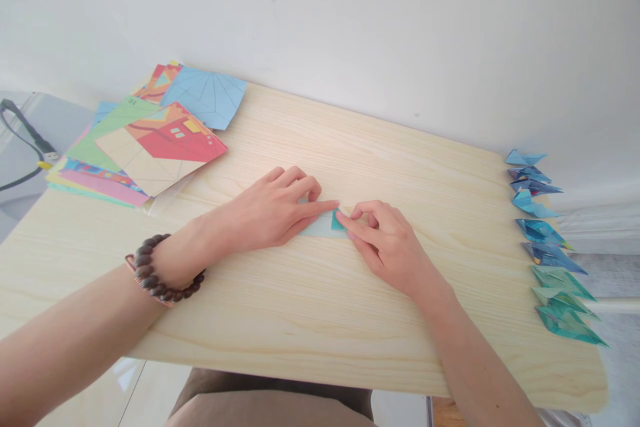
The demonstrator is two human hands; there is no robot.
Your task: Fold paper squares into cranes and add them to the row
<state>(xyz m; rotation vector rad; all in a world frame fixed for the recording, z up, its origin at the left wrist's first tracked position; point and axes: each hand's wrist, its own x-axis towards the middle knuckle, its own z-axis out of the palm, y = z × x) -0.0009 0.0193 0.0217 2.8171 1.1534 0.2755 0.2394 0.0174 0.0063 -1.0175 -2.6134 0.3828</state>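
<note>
A small folded piece of origami paper (325, 229), pale blue-green with a darker teal flap, lies on the wooden table between my hands. My left hand (277, 207) rests palm-down over its left part, index finger stretched along the far edge and the other fingers loosely bent. At the paper's right end my right hand (385, 237) is closed, with thumb and index finger pressed together on the teal flap. My hands cover much of the paper, so its full shape is hidden.
Printed origami sheets (150, 147) lie in an overlapping pile at the back left of the table (300, 320). Along the right edge stands a row of several folded blue and green paper figures (543, 233). A white wall rises behind; a black cable (30, 133) is at far left.
</note>
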